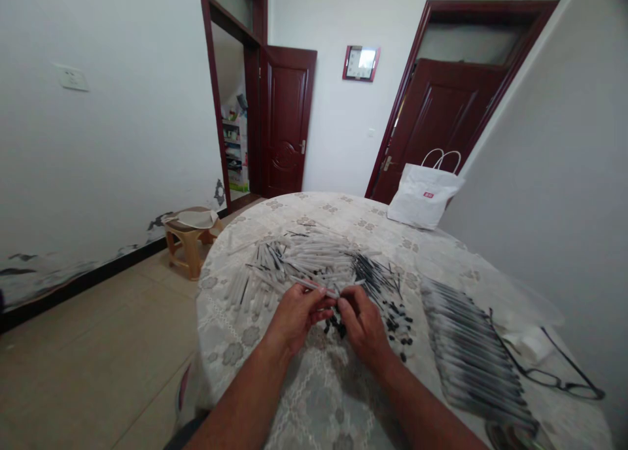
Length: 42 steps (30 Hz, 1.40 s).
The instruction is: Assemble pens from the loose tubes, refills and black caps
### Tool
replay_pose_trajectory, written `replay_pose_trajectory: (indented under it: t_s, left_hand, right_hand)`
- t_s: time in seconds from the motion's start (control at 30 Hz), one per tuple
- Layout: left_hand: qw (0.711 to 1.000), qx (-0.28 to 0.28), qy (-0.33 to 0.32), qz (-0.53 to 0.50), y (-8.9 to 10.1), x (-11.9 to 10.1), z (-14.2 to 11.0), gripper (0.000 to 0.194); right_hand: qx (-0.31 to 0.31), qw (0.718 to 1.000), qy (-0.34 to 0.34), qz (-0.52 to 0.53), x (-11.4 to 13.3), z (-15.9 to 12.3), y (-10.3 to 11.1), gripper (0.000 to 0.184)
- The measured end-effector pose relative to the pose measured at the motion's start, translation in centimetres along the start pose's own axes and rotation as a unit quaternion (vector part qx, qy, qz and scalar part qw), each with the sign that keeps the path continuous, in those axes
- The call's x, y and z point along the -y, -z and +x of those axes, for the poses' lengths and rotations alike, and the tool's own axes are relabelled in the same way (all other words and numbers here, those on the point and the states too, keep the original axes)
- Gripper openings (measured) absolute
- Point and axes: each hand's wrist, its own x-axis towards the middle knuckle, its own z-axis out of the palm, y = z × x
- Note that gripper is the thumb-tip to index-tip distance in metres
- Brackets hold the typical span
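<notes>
A thin white pen barrel [310,284] lies slantwise in the fingers of my left hand [298,311], which is closed around it. At the barrel's right end, my right hand [363,322] is pinched shut with its fingertips touching it; any small part between them is hidden. Just beyond both hands spreads a heap of white pen barrels [318,257]. Slim black pen refills [370,276] lie in a bunch behind my right hand. Small black pen caps [400,322] are scattered to its right, and several more lie under the hands.
A patterned cloth covers the round table [324,401]. On its right lie a long row of packed pens [473,352], eyeglasses [542,376] and a white roll [532,345]. A white bag [422,198] stands at the back right. Left of the table is a stool [186,247].
</notes>
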Motion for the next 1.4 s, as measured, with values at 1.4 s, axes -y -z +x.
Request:
replay_pose_trajectory:
  t_s: [1.4]
  left_hand:
    - [1.000, 0.006, -0.014, 0.012, 0.3, 0.7, 0.2, 0.026]
  right_hand:
    - [0.028, 0.999, -0.020, -0.005, -0.4, -0.1, -0.2, 0.036]
